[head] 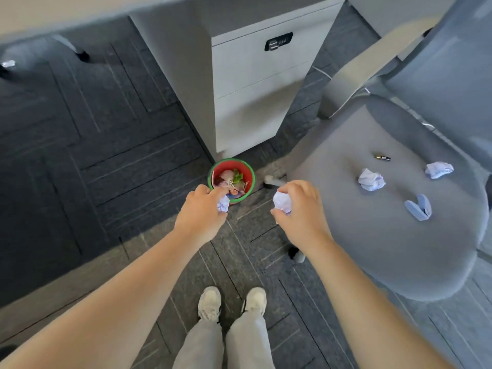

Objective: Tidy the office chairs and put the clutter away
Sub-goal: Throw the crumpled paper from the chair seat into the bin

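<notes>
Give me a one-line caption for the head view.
Both hands, left and right, carry crumpled paper toward the red bin.

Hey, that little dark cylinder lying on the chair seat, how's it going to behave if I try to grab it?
The small cylinder looks rigid, so it should not flex in a grip. It lies on its side on the chair seat; being round, it may roll if nudged. It seems far smaller than the crumpled paper ball nearby, so probably light; a fingertip pinch likely suits.

A white drawer cabinet [253, 83] with a black combination lock [278, 41] at its twelve o'clock edge stands on dark grey carpet tiles [80, 145].
</notes>
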